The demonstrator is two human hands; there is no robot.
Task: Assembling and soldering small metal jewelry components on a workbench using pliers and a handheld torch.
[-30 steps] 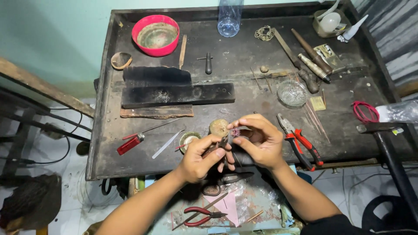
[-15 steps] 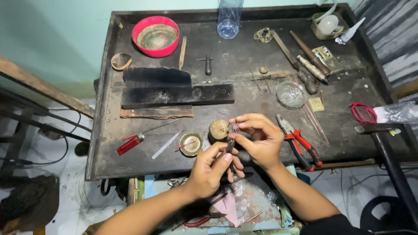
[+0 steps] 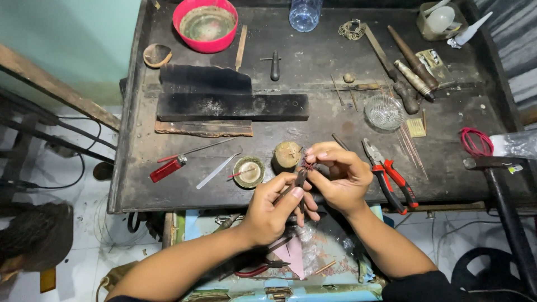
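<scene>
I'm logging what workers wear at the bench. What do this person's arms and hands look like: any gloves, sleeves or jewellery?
Both forearms are bare, with no gloves on the left hand or the right hand. No ring, watch or bracelet shows. A dark sleeve begins near the right elbow; the left arm is uncovered as far as the picture shows.

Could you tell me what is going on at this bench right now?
A person sits at a dark workbench. The left hand holds a slim dark tool against a small reddish piece pinched in the right hand. Red-handled pliers lie beside the right hand; a small round dish sits to the left.
</scene>
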